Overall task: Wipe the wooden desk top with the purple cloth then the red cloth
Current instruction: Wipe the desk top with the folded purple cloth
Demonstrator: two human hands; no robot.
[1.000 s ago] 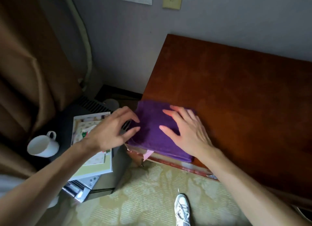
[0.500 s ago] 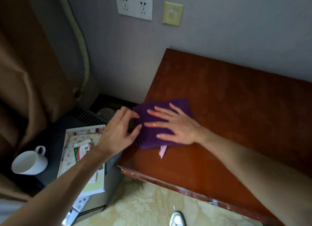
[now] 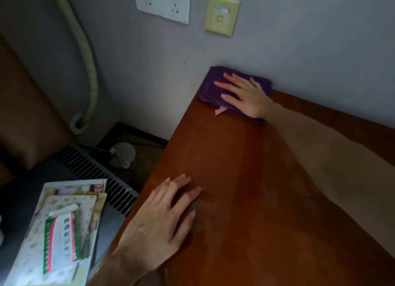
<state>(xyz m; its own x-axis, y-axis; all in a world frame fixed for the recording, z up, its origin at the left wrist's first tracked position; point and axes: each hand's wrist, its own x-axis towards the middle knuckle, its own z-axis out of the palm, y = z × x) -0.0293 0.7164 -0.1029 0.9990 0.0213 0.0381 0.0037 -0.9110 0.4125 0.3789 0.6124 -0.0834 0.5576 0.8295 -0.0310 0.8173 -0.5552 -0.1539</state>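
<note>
A right hand (image 3: pixel 245 95), fingers spread, presses the purple cloth (image 3: pixel 210 87) at the desk top's (image 3: pixel 245 200) twelve-o'clock corner while the left hand (image 3: pixel 158 221) rests flat; the red cloth is unseen, its pass seemingly undone.

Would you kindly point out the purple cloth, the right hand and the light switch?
purple cloth (image 3: pixel 210 87): head view, left bare part.
right hand (image 3: pixel 248 93): head view, back of hand.
light switch (image 3: pixel 222 14): head view, plate centre.

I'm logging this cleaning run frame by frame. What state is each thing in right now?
Purple cloth: folded, flat on the desk's far left corner by the wall.
Right hand: open, palm pressed on the cloth.
Left hand: open, flat on bare desk near the left edge, holding nothing.
Desk: bare apart from the cloth and hands.
Booklets: stacked on the side unit, untouched.
Red cloth: not in view.
</note>
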